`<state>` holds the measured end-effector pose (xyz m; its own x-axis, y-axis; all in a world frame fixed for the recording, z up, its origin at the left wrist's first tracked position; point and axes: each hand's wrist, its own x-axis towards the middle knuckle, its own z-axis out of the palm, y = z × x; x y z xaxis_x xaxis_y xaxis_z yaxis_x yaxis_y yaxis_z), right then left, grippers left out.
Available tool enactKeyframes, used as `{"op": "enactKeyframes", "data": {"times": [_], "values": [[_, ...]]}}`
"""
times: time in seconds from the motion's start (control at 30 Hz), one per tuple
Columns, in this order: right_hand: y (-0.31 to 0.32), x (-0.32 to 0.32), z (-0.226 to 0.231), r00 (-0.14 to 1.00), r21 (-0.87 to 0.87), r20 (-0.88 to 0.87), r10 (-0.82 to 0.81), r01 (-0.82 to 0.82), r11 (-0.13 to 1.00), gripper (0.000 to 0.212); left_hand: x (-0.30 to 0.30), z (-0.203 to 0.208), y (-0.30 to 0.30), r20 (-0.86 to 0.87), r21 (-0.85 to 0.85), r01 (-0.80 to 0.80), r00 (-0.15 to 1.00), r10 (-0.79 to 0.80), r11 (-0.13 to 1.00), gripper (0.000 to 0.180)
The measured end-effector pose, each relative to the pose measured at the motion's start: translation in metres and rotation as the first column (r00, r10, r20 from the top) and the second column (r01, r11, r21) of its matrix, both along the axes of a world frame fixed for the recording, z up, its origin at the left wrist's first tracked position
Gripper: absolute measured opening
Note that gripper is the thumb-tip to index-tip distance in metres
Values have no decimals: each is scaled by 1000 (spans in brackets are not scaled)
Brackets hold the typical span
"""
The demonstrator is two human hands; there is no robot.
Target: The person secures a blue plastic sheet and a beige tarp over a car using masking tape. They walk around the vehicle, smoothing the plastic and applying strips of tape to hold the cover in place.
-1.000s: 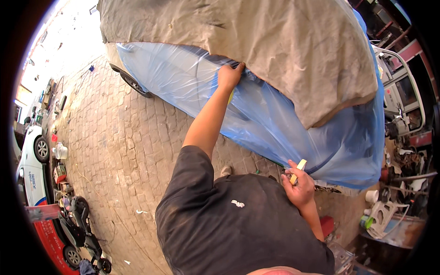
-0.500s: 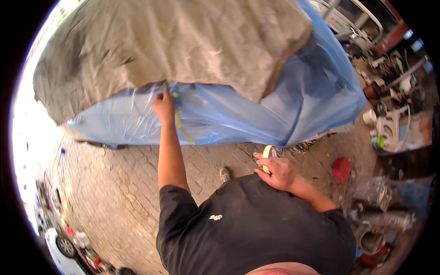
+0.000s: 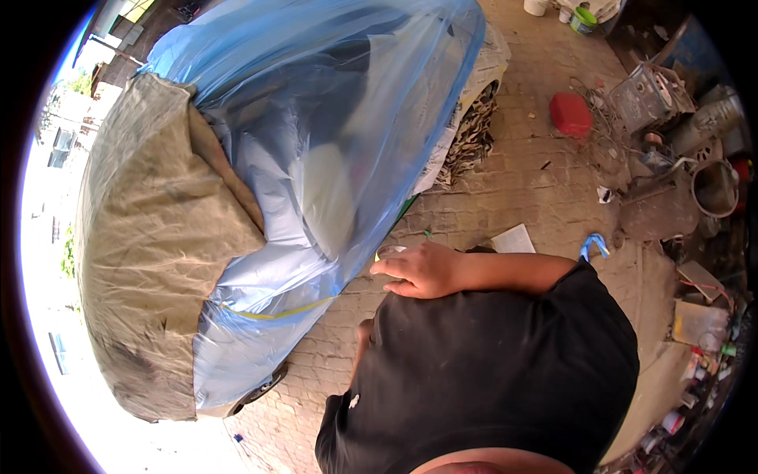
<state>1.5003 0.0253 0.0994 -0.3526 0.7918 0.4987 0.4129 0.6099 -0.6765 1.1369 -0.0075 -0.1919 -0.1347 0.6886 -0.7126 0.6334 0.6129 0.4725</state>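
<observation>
In front of my body, my right hand (image 3: 422,270) is closed around a roll of tape (image 3: 390,253), which is partly hidden by the fingers. My left hand (image 3: 364,332) hangs low beside my shirt; only a strip of skin shows, its fingers hidden. To the left stands a car wrapped in blue plastic sheeting (image 3: 260,288), with a grey-brown cloth cover (image 3: 158,268) draped over part of it. A strip of yellow tape (image 3: 278,316) runs across the sheeting near its lower edge. Both hands appear apart from the sheeting.
A red container (image 3: 571,114) rests on the brick paving (image 3: 513,197), near a white sheet (image 3: 513,239) and a blue scrap (image 3: 594,246). Striped cloth (image 3: 471,142) lies by the car. Along the right are a dirty metal cylinder (image 3: 659,209) and scattered parts.
My view has turned right, so the car now lies to my left. My left hand has come off the sheeting and down to my side. The tape roll stays in my right hand.
</observation>
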Motion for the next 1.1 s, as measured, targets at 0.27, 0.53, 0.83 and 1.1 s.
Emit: {"op": "enactKeyframes", "data": {"times": [0.27, 0.53, 0.83, 1.1], "values": [[-60, 148, -27, 959, -424, -112, -262, 192, 885, 40, 113, -44, 35, -137, -53, 791, 599, -789, 610, 22], [-148, 255, -53, 811, -679, -21, -584, 418, 604, 44, 257, -18, 124, -121, 12, 749, 658, -743, 662, 39], [-228, 261, -127, 268, -857, 87, -959, 512, 65, 41, 417, 36, 196, -521, -205, 910, -414, -747, -361, 47], [-247, 222, -173, 11, -885, 362, -932, 318, -340, 40, 537, -30, 287, -540, -534, 355, -841, -13, -767, 64]]}}
